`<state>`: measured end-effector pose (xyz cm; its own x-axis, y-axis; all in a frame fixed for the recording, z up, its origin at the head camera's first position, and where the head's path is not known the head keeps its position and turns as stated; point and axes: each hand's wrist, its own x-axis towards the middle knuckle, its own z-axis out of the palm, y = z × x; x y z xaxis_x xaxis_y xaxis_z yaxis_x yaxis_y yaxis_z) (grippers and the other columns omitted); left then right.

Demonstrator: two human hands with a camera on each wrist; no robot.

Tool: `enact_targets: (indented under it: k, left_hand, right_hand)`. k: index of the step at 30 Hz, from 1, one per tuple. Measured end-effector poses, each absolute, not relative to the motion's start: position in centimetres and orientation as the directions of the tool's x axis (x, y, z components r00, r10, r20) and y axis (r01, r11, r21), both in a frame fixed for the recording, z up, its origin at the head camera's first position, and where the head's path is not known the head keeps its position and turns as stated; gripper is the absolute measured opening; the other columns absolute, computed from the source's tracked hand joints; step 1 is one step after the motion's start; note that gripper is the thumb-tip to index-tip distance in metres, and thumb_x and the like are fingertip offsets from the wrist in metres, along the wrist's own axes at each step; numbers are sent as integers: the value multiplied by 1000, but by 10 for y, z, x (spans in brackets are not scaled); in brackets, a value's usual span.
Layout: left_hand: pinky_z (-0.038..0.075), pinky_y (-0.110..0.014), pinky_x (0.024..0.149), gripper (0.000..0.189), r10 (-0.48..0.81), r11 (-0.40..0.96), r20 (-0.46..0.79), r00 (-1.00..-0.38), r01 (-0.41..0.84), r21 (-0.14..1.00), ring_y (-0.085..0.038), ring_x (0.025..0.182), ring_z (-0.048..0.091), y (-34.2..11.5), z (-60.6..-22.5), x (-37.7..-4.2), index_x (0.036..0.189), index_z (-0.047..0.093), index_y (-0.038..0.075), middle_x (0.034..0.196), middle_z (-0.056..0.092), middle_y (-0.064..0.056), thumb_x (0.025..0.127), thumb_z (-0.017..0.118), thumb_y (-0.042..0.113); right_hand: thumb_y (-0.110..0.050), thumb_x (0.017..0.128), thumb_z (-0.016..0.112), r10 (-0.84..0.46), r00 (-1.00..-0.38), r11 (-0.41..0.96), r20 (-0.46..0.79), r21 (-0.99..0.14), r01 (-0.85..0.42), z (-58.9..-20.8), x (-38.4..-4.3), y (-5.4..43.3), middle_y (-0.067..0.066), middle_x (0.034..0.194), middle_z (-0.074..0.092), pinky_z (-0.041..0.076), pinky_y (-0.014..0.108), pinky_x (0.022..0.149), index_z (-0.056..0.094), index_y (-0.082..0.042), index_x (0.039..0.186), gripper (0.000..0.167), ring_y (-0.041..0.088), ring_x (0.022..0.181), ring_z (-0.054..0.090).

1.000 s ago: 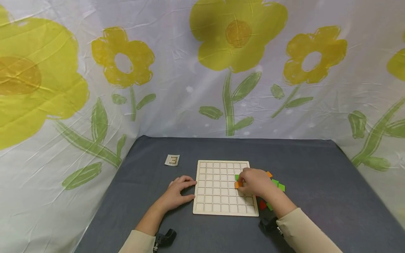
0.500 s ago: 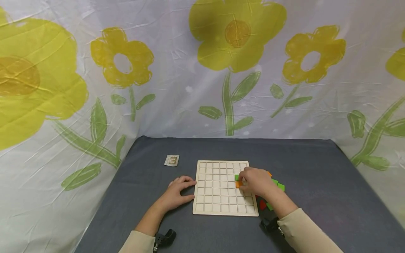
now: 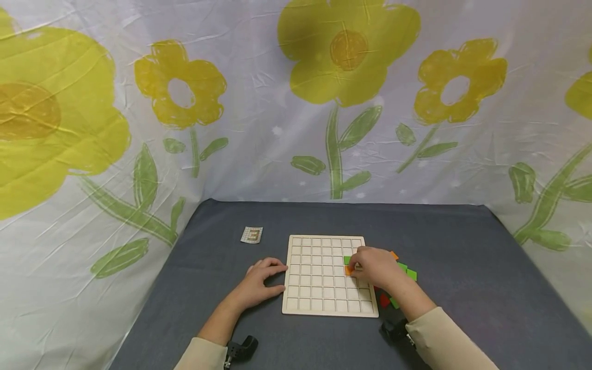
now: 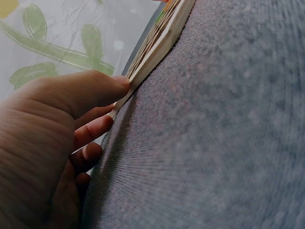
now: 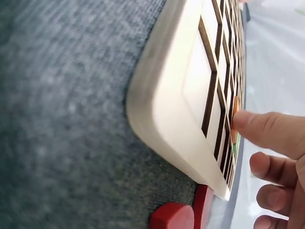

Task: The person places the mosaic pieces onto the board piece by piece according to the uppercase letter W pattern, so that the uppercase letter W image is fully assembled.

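A pale wooden grid board (image 3: 319,288) lies on the dark table. My left hand (image 3: 258,285) rests at the board's left edge, thumb and fingers spread apart; in the left wrist view, the thumb (image 4: 102,88) touches the rim. Over the right part of the grid, my right hand (image 3: 375,266) pinches a small orange square tile (image 3: 348,270) at a cell. The right wrist view shows the thumb against this orange tile (image 5: 235,114), while the index fingertip is hidden. A green tile (image 3: 347,260) sits in the cell just beyond it.
Several loose tiles lie right of the board, partly under the right arm: green (image 3: 411,274), orange (image 3: 394,255) and red (image 3: 384,300). A small printed pattern card (image 3: 252,235) lies at the back left. Behind the table hangs a flowered curtain (image 3: 259,128).
The orange tile has shifted slightly to the right under my right fingers and lines up more with the green one. My left hand and the board stay put.
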<state>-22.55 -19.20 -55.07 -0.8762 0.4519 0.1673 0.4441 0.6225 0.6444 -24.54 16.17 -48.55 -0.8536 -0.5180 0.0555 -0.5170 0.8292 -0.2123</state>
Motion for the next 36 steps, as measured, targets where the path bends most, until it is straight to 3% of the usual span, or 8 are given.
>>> enact_targets:
  k: [7,15,24,28,36]
  left_hand:
    - [34,-54,101,49,453,627,164,-876,444,640,-25,122,52,-192,-551,-226,136,68,11,130,58,-1,91,80,24]
    - [34,-53,100,49,459,630,167,-872,452,632,-25,121,52,-192,-551,-227,136,68,11,130,59,-1,91,80,24]
    - [34,-53,100,49,457,629,172,-872,454,631,-25,120,52,-192,-552,-226,136,68,11,129,59,-1,91,80,24]
    - [34,-53,100,49,455,628,171,-874,451,634,-25,121,52,-192,-553,-226,136,68,11,129,59,0,91,80,24]
    - [34,-54,101,49,449,629,163,-879,440,641,-24,122,52,-192,-552,-226,136,68,12,129,58,0,91,81,25]
  right_hand:
    - [-27,90,81,-418,-908,827,5,-411,-383,-493,-245,172,-12,86,60,45,30,62,79,-24,92,4,8,71,52]
    - [-26,93,78,-330,-943,811,-33,-522,-266,-488,-241,184,-6,81,55,42,36,63,77,-20,99,8,15,69,49]
    - [-20,94,76,-332,-943,786,5,-551,-280,-476,-239,205,-2,83,56,42,36,61,77,-8,107,17,17,67,48]
    - [-18,95,75,-292,-956,798,-9,-554,-238,-476,-241,217,0,85,56,43,35,59,77,-7,109,17,17,65,49]
    - [-17,95,74,-233,-972,816,-22,-548,-184,-484,-243,243,2,90,60,46,38,66,76,-7,111,19,19,75,53]
